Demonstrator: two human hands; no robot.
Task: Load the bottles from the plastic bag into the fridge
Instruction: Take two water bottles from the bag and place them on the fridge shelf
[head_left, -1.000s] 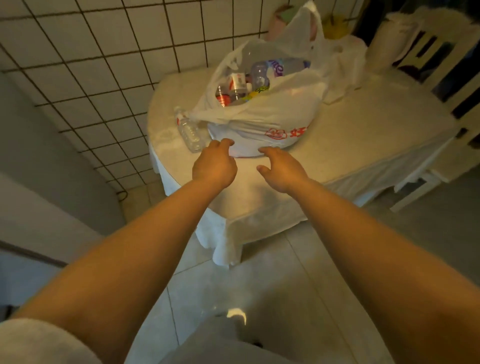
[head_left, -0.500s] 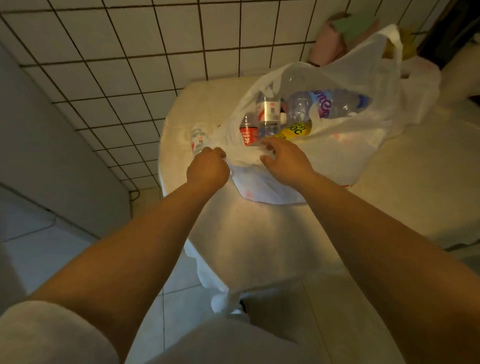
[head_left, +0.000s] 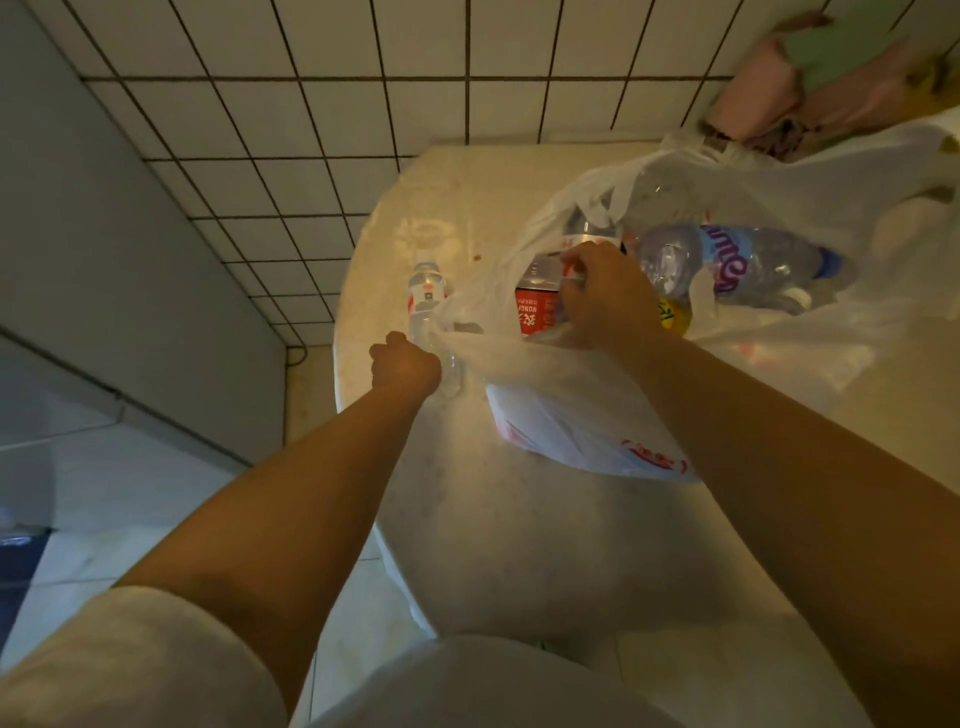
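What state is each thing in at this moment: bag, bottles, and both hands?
Bag: on the table, mouth held open.
Left hand: grips the bag's edge.
Right hand: inside the bag, gripping a bottle.
Red-label bottle: in the bag.
Purple-label bottle: lying in the bag.
Small bottle: on the table, outside the bag.

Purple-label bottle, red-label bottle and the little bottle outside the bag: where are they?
purple-label bottle (head_left: 737, 267), head view, on its purple label.
red-label bottle (head_left: 535, 312), head view, on its red label.
little bottle (head_left: 427, 291), head view, on its upper body, left of the bag.
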